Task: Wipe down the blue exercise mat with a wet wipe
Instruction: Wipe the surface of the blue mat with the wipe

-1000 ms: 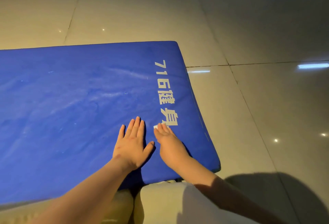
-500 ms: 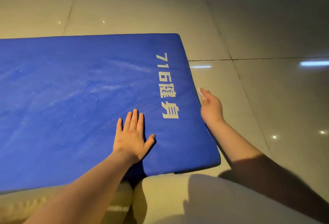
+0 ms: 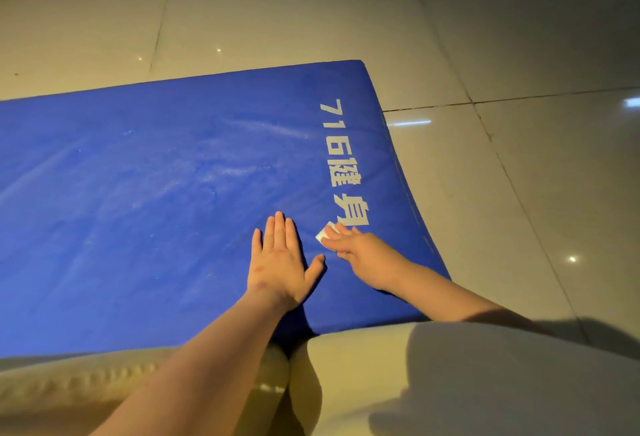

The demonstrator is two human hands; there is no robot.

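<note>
Head view: two hands on the blue mat, wipe at the lettering

Closest to the camera is pale clothing (image 3: 450,383) over the person's lap, with both bare forearms reaching out from it. The left hand (image 3: 280,262) lies flat on the blue exercise mat (image 3: 156,210), palm down, fingers straight and close together, thumb spread, holding nothing. Just beside it, the right hand (image 3: 360,253) holds a small folded white wet wipe (image 3: 325,234) under its fingers, thumb at its near edge, pressing it onto the mat by the nearest character of the white lettering (image 3: 341,161) along the right end. Pale streaks show across the mat's surface. Beyond and to the right lies a glossy beige tiled floor (image 3: 311,12) with dark grout lines and small light reflections.
</note>
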